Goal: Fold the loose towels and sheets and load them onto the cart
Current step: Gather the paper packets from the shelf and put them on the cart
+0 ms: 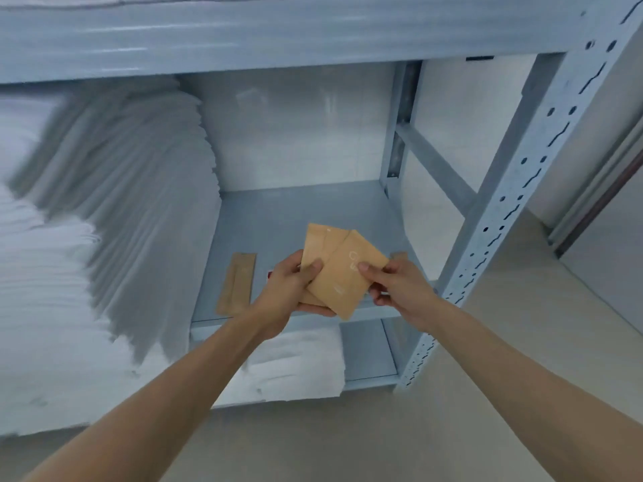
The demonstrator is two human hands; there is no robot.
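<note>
My left hand [283, 293] and my right hand [396, 283] both grip a small bunch of tan paper packets [339, 273] over the front edge of a grey metal shelf [295, 217]. The left thumb presses on the packets from the left, the right thumb on the topmost packet's right corner. A tall stack of folded white linen [114, 210] fills the shelf's left half. More folded white towels [299, 363] lie on the shelf below, under my left wrist.
A long narrow tan packet [238, 285] lies on the shelf left of my hands. A small red item [270, 275] peeks out beside my left hand. The rack's perforated upright post [501, 217] stands at the right, with a beige floor [348, 440] below.
</note>
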